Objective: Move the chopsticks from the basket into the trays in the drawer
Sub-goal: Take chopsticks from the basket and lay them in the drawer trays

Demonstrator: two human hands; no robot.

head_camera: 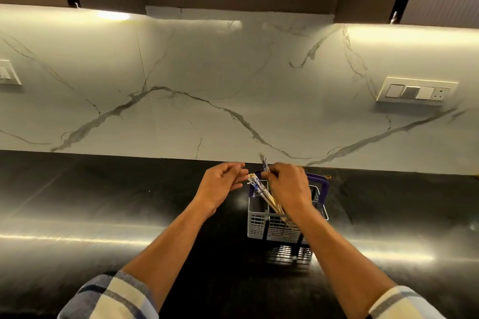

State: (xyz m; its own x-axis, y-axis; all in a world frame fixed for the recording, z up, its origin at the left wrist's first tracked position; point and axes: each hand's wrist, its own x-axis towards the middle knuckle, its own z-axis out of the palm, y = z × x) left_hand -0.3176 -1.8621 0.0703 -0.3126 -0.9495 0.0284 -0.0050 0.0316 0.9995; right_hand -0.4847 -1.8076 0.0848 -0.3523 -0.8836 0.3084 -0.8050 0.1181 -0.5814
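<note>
On a glossy black countertop, against a white marble backsplash, standing upright: a grey slotted basket with a blue handle. Leaning inside it toward the left, tips down: a bunch of pale chopsticks with blue-patterned tops. Reaching over the basket, right hand pinching one blue-patterned chopstick, its top poking up above the fingers. Hovering just beside the bunch, left hand loosely curled, grasping nothing, fingertips near the chopstick tops. Showing at the bottom edge: plaid sleeves
</note>
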